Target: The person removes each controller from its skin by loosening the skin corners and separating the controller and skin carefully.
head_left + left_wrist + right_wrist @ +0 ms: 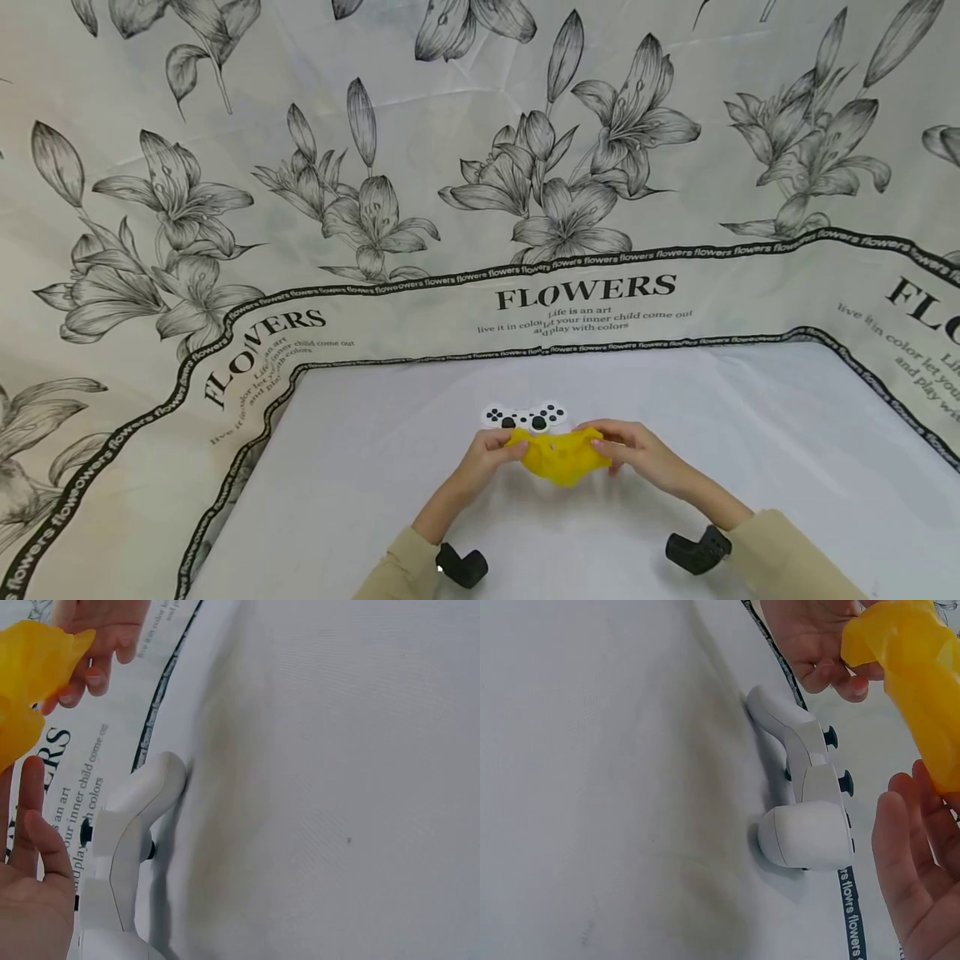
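Observation:
A soft yellow silicone controller cover [562,460] is stretched between both hands, above the table. At its left end, my left hand [482,459] pinches it between thumb and fingers. The opposite end is gripped by my right hand [647,452], thumb on the near side. Just beyond the cover lies a white game controller [553,417] with black buttons and sticks, partly hidden by the cover in the head view. Both wrist views show the controller [810,834] resting on the table, apart from the hands, with the thin, translucent cover [21,682] held above it.
A white cloth-covered table [360,467] spreads beneath the hands. Behind and at the sides hangs a flower-printed curtain [420,321] with black lettered bands. Black wrist devices [697,552] sit at both sleeve cuffs.

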Demonstrator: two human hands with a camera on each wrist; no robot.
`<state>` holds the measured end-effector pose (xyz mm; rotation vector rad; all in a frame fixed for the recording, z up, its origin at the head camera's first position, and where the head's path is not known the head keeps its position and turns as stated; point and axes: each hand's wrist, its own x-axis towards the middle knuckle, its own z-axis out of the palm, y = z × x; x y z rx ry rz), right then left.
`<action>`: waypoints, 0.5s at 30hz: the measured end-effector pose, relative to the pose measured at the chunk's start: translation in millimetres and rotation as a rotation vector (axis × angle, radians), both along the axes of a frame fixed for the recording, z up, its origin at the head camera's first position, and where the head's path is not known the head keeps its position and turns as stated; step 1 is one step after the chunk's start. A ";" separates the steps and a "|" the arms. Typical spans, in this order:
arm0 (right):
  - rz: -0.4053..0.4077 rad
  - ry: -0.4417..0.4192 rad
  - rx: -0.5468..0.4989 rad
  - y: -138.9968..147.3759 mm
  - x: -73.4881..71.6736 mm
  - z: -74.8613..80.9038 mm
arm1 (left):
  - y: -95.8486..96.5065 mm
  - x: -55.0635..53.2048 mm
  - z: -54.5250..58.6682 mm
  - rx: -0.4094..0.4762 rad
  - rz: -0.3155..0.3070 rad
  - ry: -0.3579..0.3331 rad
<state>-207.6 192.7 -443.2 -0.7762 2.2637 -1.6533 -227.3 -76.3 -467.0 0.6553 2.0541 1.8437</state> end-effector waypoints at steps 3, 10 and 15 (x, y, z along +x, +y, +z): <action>-0.021 0.052 0.022 -1.9 -0.6 3.1 | -0.4 -2.6 2.8 0.026 -0.032 0.033; -0.073 0.159 0.076 -2.6 2.1 12.5 | 0.0 -8.0 7.7 0.102 -0.116 0.032; -0.092 0.171 0.085 -0.7 1.9 12.4 | 0.6 -10.3 6.3 0.159 -0.181 -0.008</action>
